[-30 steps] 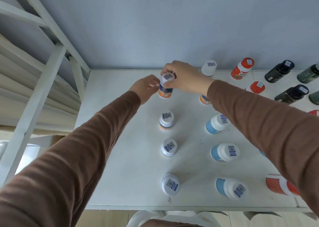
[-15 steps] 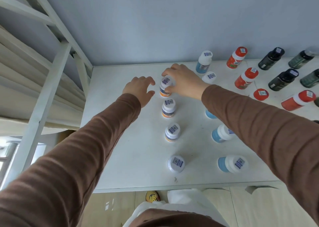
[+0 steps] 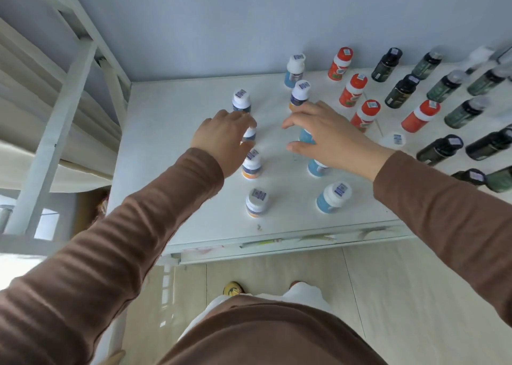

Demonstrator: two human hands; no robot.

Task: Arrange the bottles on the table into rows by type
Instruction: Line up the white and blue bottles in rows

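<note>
Small white-capped bottles with orange bases stand in a column on the white table (image 3: 171, 170): the far one (image 3: 241, 102), one (image 3: 250, 135) half hidden by my left hand (image 3: 224, 138), then two nearer ones (image 3: 251, 165) (image 3: 257, 202). My left hand hovers with relaxed fingers and grips nothing. My right hand (image 3: 329, 136) is spread open over a blue-labelled bottle (image 3: 306, 138) in the second column. More blue bottles (image 3: 333, 197) (image 3: 295, 70) stand there, along with one orange-based bottle (image 3: 299, 94).
Red bottles (image 3: 354, 90) form a diagonal row right of the blue ones. Several dark green and black bottles (image 3: 401, 90) fill the table's right side. A white bed frame (image 3: 55, 120) stands at the left. The table's front edge (image 3: 277, 247) is close to my body.
My right hand has let go of the small orange-based bottle at the far end of the left column and moved right and back. My left hand drew back too, and the view tilted toward the floor.
</note>
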